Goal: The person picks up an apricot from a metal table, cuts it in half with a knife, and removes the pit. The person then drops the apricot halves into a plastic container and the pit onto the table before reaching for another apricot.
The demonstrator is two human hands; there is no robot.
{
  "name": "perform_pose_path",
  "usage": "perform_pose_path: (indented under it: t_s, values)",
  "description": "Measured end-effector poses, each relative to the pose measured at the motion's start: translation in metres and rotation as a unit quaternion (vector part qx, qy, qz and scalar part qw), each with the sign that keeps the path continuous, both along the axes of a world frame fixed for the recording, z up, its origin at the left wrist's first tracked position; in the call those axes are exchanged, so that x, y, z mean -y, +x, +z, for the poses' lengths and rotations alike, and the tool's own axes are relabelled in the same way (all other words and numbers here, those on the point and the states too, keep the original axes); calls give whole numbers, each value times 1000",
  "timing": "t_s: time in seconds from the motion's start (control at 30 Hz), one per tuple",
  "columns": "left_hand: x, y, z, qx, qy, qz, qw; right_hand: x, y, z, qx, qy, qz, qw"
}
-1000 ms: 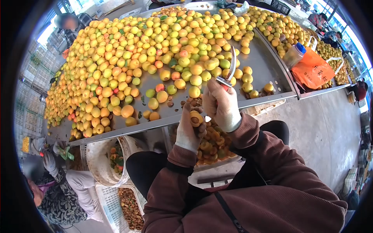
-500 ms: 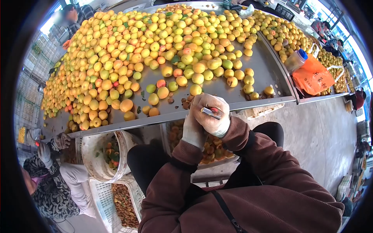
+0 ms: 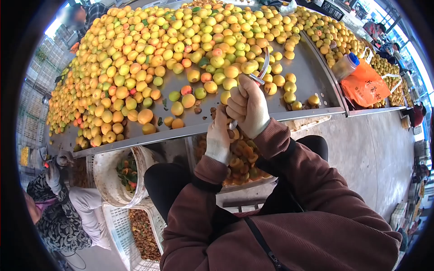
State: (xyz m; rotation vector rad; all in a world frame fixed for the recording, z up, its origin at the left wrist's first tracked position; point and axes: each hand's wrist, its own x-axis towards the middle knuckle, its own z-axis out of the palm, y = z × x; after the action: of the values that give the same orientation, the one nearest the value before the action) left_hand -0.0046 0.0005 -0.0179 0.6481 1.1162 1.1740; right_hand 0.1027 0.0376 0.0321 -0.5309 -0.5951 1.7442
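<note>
Both my hands wear pale gloves. My right hand [image 3: 247,106] is wrapped round a metal tool [image 3: 257,79], whose curved, shiny part rises over the tray's fruit. Just left of and below it, my left hand [image 3: 219,139] has its fingers pressed together; what they hold is hidden. A small shiny metal piece shows between the hands. Beyond them, many yellow-orange fruits [image 3: 135,67] are heaped on the metal table [image 3: 312,79]. Beneath my hands, a container holds opened or cut orange fruit [image 3: 242,160].
At left stand a white bucket [image 3: 105,180] with leafy scraps and a white crate [image 3: 115,230] with brown bits. A co-worker [image 3: 58,217] sits beside them. On the right part of the table lie an orange bag [image 3: 365,86] and a blue-lidded jar [image 3: 345,67].
My hands have come apart slightly: the right has risen and turned, showing the tool's curved part, and the left has dropped a little. The view has shifted slightly.
</note>
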Motion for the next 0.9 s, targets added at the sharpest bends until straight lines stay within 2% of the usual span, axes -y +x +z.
perform_pose_path:
  t_s: [0.03,0.17,0.23,0.27,0.3,0.4,0.47,0.5,0.57,0.63,0.73,0.8,0.87,0.9]
  values:
    - [0,-1,-1,-51,37,-15,998,-1,0,-2,1,-4,-1,1000]
    - [-7,-3,-8,-65,15,-44,997,-8,-2,-5,-17,-66,-29,997]
    - [-9,-3,2,34,-81,-15,996,-11,-3,-6,-23,-84,-37,995]
    - [-11,-7,-1,-40,-39,-22,998,-13,-3,-7,-20,-85,-41,995]
    - [-12,-7,-3,-41,-40,-22,998,-14,-3,-8,-20,-86,-41,995]
    - [-15,-11,-6,2,2,-29,1000,-21,0,-17,-53,-60,-8,997]
    - [-23,-18,-11,102,-32,-53,993,-25,0,-13,-106,-22,18,994]
    - [-24,-19,-13,101,-29,-52,993,-22,-2,-9,-107,-19,21,994]
    - [-25,-20,-13,66,-50,-27,996,-15,-7,0,-49,-6,-33,998]
    - [-25,-15,-11,71,-48,-2,996,-10,-8,3,-17,18,-50,998]
    - [-19,-5,7,97,-61,24,993,-2,-15,12,89,70,-135,984]
    - [-18,-7,10,116,-72,26,990,0,-18,4,78,81,-120,986]
    - [-19,-19,3,173,-77,-66,980,3,-24,-1,60,85,-113,988]
    - [-20,-19,0,173,-77,-63,980,5,-25,-1,59,85,-110,989]
